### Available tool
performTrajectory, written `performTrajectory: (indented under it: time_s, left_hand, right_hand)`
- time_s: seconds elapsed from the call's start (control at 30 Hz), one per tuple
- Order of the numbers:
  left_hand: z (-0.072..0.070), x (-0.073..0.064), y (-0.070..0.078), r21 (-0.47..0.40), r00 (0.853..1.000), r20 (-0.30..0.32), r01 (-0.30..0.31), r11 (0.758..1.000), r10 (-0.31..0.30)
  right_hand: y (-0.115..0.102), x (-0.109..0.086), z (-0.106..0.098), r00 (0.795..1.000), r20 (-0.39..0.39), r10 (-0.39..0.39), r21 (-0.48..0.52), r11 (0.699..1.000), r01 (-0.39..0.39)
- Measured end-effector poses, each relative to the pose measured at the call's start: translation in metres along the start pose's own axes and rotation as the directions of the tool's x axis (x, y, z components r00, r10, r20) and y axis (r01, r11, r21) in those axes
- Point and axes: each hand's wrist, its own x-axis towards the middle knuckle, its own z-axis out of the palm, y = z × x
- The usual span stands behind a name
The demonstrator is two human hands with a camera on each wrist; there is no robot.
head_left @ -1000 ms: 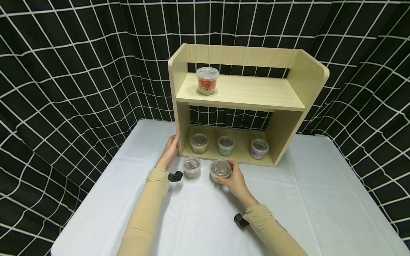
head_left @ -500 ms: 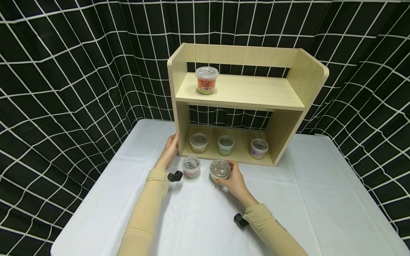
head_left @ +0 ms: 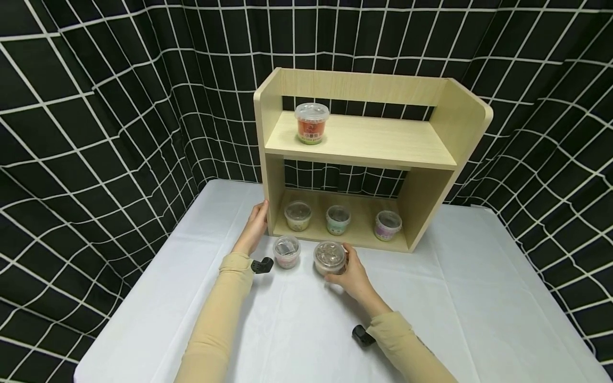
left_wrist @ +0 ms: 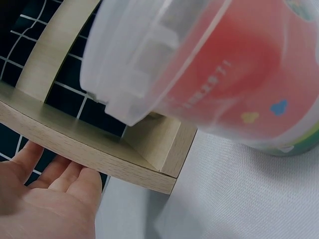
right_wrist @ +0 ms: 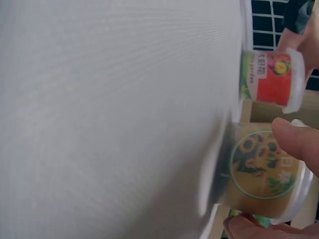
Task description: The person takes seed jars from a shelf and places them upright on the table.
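Note:
My right hand (head_left: 353,275) holds a clear-lidded plastic cup (head_left: 330,256), thumb on its near side and fingers round its right side. That cup's brown side carries a sunflower label (right_wrist: 263,164) in the right wrist view. Left of it on the white cloth stands a second lidded cup (head_left: 287,251), with a red label (right_wrist: 274,79). At the light wooden shelf unit (head_left: 361,160), my left hand (head_left: 253,230) rests its fingers against the outer face of the left side panel. The red cup (left_wrist: 239,69) fills much of the left wrist view, near the shelf edge.
On the shelf's lower board stand a yellowish cup (head_left: 298,217), a green cup (head_left: 338,220) and a purple cup (head_left: 387,225). A red-orange cup (head_left: 311,125) sits at the upper board's left. Black grid-patterned curtain (head_left: 143,106) surrounds the white table (head_left: 479,298).
The head view has shifted slightly. My right hand stays at the sunflower cup, its thumb a little lower along the cup's near side. The left hand keeps its place at the side panel.

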Motion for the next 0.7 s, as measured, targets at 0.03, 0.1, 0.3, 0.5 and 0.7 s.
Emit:
performTrajectory:
  time_s: [0.03,0.1,0.3,0.5,0.7]
  left_hand:
    - [0.0,0.0,0.0,-0.001,1.0,0.001,0.0,1.0,0.0]
    - [0.0,0.0,0.0,-0.002,1.0,-0.001,-0.001,1.0,0.001]
    - [0.002,-0.001,0.001,-0.004,1.0,-0.006,-0.001,1.0,0.001]
    - [0.001,-0.002,0.002,-0.009,1.0,-0.005,-0.001,1.0,0.001]
    - [0.0,0.0,0.001,0.006,1.0,-0.006,-0.004,1.0,0.004]
  right_hand:
    - [-0.001,-0.001,-0.001,1.0,0.003,0.001,0.001,1.0,-0.001]
    - [-0.003,-0.002,-0.005,1.0,0.003,0.003,-0.002,1.0,-0.003]
    - [-0.016,-0.003,-0.024,0.999,-0.017,-0.032,-0.004,0.999,0.032]
    - [-0.041,-0.002,-0.047,0.995,-0.023,-0.096,0.045,0.994,0.097]
    - [-0.062,0.0,-0.057,0.983,-0.028,-0.182,0.098,0.978,0.184]
